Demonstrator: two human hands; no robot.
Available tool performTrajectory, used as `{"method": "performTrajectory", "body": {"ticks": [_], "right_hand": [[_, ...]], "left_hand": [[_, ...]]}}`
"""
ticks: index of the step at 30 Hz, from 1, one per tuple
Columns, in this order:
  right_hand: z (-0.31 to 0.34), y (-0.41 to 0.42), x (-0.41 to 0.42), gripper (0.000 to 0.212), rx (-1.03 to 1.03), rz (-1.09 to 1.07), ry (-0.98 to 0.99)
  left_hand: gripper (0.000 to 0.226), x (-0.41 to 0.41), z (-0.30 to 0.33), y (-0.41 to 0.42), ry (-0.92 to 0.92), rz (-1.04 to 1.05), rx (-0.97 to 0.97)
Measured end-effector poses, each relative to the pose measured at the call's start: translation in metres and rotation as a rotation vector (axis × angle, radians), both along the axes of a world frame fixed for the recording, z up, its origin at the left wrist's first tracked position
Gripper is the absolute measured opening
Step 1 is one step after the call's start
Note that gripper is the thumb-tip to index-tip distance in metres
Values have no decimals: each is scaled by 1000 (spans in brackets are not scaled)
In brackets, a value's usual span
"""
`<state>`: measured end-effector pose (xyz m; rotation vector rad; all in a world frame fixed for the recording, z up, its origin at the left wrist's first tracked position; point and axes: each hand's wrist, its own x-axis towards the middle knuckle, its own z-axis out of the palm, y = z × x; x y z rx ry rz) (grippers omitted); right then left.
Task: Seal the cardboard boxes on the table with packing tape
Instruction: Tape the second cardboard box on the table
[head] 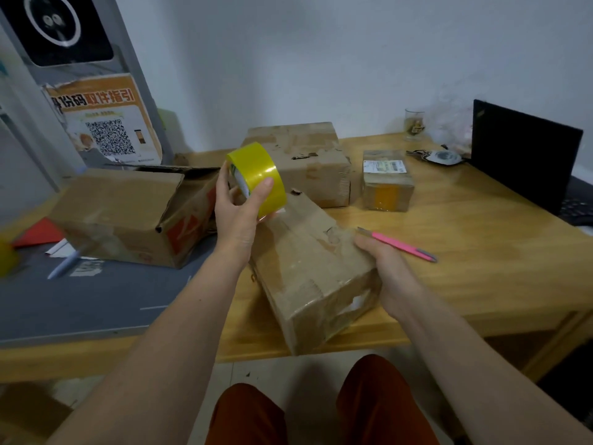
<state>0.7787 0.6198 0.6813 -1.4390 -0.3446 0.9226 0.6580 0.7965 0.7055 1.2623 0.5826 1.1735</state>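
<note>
Far left edge of the frame there's a blurry yellow object (pixel 7 256), can't tell what it is. Next to it a white marker pen (pixel 62 266) lies on a grey mat (pixel 96 303) that covers the left part of the light wooden table (pixel 481 252). Behind that, a big worn cardboard box with red-orange print (pixel 128 216) sits with its flaps open.

Centre-left, the left hand (pixel 239 213) is raised and grips a roll of yellow packing tape (pixel 258 178), thumb on the outer face and fingers curled around the other side. The roll hangs just above the far end of a long battered brown cardboard box (pixel 308 274), which lies angled across the front of the table, flaps down. Behind it stands another scuffed brown box (pixel 305 162).

The right hand (pixel 390 271) rests against the long box's right side, fingers curled around its upper edge. Just beyond the fingers lies a pink utility knife (pixel 401 244). Further back sits a small taped box with a white label (pixel 386 179), and at the right edge an open black laptop (pixel 526 152).
</note>
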Motion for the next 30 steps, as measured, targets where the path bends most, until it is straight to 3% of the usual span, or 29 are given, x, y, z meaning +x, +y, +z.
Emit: {"method": "performTrajectory", "body": {"ticks": [5,9,14,18,19,22,23,26,30], "right_hand": [[-12,9,-23,19,35,-50,-7],[-9,11,-23,15,14,-13,-36],[14,10,-6,50,144,42,-291],[49,20,3,78,334,188,-386],[56,23,4,72,372,204,-361],[71,28,2,19,433,149,-265],[73,29,1,12,437,111,-261],[72,29,2,20,487,-27,-252],[71,30,4,22,528,-170,-276]], "left_hand": [[111,-8,6,6,166,39,42],[97,-16,17,-2,133,-71,-62],[66,-31,45,-28,89,-436,-152],[88,-27,63,-44,75,-717,-141],[90,-24,66,-48,82,-749,-143],[90,-19,71,-58,154,-815,-158],[87,-17,70,-59,174,-828,-158],[74,-16,63,-56,210,-790,-201],[71,-17,48,-55,79,-764,-442]]}}
